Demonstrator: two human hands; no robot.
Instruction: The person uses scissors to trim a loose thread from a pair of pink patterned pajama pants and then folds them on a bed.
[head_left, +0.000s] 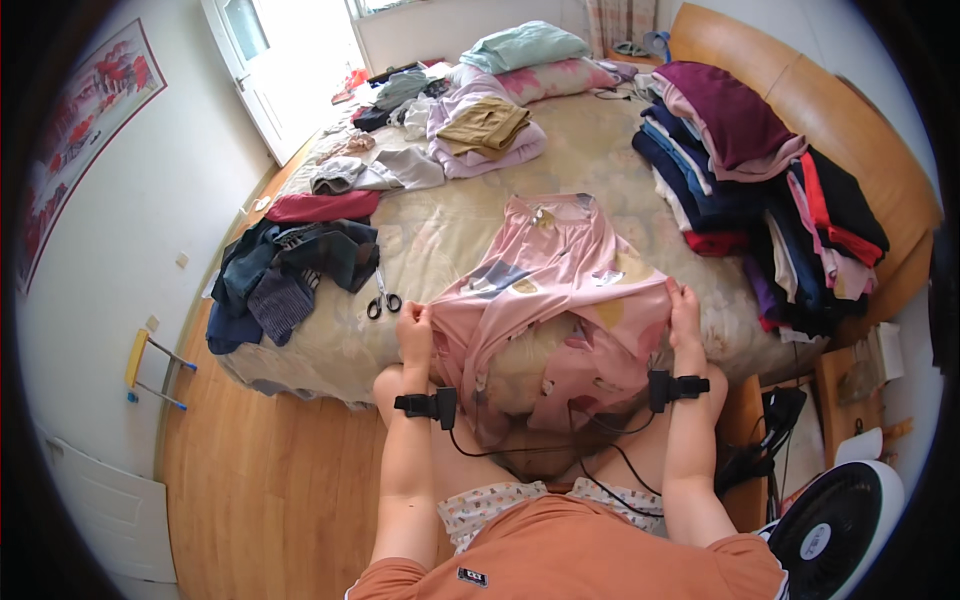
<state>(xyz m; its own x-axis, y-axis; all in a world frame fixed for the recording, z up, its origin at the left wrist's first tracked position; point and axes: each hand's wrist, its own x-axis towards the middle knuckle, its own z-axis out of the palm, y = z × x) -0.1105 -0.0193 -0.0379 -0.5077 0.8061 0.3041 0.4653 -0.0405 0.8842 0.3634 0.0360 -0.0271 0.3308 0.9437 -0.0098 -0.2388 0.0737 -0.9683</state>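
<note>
Pink printed pants (555, 255) with an elastic waistband lie spread on the bed in front of me, the waist pointing away. My left hand (415, 330) pinches the fabric at the left side. At the right side, my right hand (683, 307) grips the opposite edge, so the cloth is stretched between them. The legs of the pants hang down over the bed's near edge towards my knees. Black-handled scissors (383, 294) rest on the bedspread (592, 142), a short way beyond my left hand and to its left.
Folded clothes stand in tall stacks (735, 150) at the right, by the wooden headboard (817, 82). Dark crumpled garments (292, 262) lie at the left edge. Khaki pants (485, 126) top a lilac pile further back. A fan (832, 532) stands close on my right. Cables run between my wrist straps.
</note>
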